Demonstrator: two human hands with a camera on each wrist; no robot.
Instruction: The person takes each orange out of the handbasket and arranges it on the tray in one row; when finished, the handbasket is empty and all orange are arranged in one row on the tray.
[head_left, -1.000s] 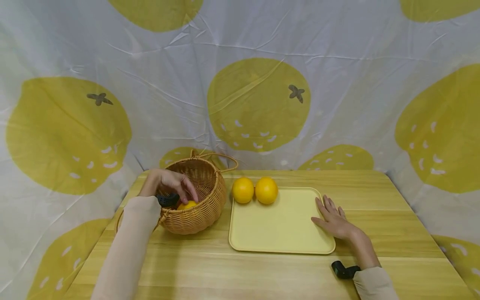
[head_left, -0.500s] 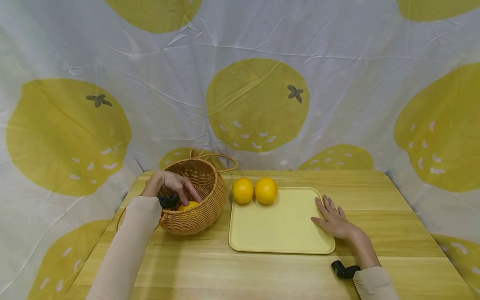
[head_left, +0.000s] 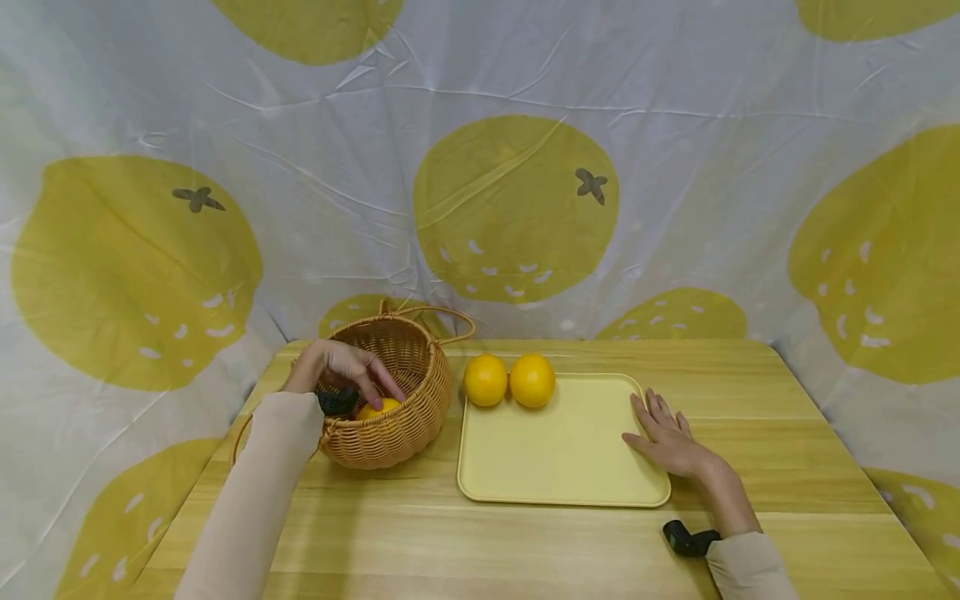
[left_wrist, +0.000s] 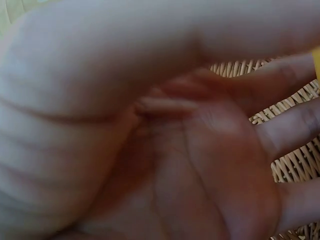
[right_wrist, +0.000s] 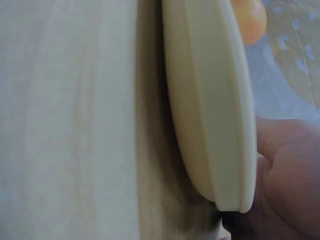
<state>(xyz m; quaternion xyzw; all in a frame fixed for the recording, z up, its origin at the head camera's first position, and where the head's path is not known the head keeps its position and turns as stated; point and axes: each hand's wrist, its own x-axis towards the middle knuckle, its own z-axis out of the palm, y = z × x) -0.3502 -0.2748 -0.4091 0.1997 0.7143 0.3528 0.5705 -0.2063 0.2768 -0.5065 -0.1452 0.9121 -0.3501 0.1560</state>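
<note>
My left hand (head_left: 348, 367) reaches over the near left rim of a wicker basket (head_left: 405, 433), thumb and fingers around an orange (head_left: 381, 408) inside. Only the top of that fruit shows above the rim; in the left wrist view a sliver of the orange (left_wrist: 317, 62) appears beyond the fingers, and the palm hides most else. Two more oranges sit side by side at the far left corner of a pale yellow tray (head_left: 562, 458): one orange (head_left: 486, 380) at the corner, another orange (head_left: 532, 381) beside it. My right hand (head_left: 671, 442) rests with straight fingers on the tray's right edge.
The basket's looped handle (head_left: 457, 325) sticks out toward the back right. Both stand on a wooden table (head_left: 480, 550). A white curtain (head_left: 690, 200) printed with large yellow fruit hangs behind and at the sides. A black wrist device (head_left: 686, 540) sits by the right sleeve.
Inside the basket, the orange and the left fingertips have shifted slightly to the right. My right hand, the tray and its two oranges keep their places.
</note>
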